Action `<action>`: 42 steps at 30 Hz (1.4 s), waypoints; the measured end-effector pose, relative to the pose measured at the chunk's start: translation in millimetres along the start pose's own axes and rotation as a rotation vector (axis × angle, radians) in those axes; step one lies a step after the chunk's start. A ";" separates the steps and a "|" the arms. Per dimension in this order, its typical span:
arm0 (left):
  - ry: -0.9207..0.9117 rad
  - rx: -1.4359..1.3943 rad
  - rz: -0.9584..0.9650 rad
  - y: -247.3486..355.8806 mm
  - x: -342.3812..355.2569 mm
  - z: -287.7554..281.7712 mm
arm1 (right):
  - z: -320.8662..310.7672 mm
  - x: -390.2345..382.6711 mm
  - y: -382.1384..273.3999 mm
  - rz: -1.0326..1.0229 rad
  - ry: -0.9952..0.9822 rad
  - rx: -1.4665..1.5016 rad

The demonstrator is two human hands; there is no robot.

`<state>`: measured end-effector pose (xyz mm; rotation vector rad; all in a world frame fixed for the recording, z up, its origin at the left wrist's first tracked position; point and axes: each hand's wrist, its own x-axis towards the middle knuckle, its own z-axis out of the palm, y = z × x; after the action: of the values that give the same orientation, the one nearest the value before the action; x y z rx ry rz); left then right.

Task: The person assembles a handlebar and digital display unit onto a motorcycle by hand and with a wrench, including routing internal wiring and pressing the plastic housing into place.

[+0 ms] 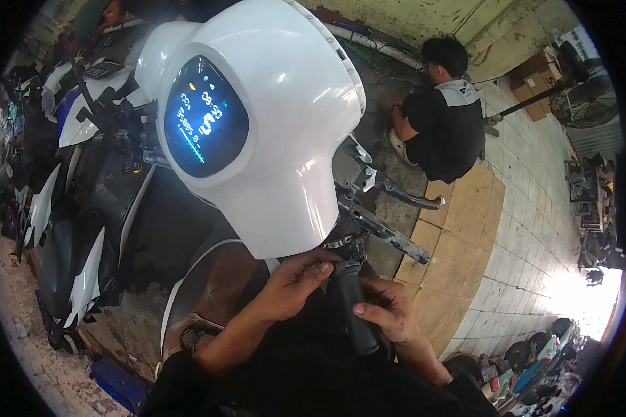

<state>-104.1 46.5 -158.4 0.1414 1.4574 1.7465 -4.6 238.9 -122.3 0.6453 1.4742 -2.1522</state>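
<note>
A black rubber handlebar grip [357, 316] slants down beside the scooter's white front cover [285, 125]. My right hand [388, 309] is closed around it, with the thumb lying along its side. At the grip's upper end is a dark fitting [352, 254], partly under the cover's lower edge. My left hand [298, 281] is next to that fitting, thumb and fingers pinched together; what they hold, if anything, is hidden. A scuffed dark metal bar [393, 238] juts out to the right, separate from the grip. Above it points a black brake lever [410, 198].
A lit display [205, 118] is set in the cover. A person in black [448, 115] squats beyond the lever, near flattened cardboard [459, 222]. Other motorcycles [83, 229] stand close on the left. A blue box [118, 383] sits low at left, a fan [584, 97] at upper right.
</note>
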 end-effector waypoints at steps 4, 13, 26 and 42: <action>0.012 0.009 -0.011 3.3 0.0 -0.5 | -1.0 2.2 3.0 0.009 -0.018 0.057; 0.005 -0.045 0.055 1.8 0.7 -1.9 | -2.3 1.1 7.4 -0.004 0.004 -0.007; -0.019 0.018 0.071 1.7 2.4 -6.4 | -4.4 3.6 10.4 -0.138 0.013 -0.160; -0.005 -0.034 -0.023 4.7 6.7 -4.6 | -3.4 4.2 3.1 -0.027 0.017 0.010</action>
<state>-113.5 47.4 -158.5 0.1106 1.4193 1.7501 -5.6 240.7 -128.2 0.6529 1.4898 -2.1807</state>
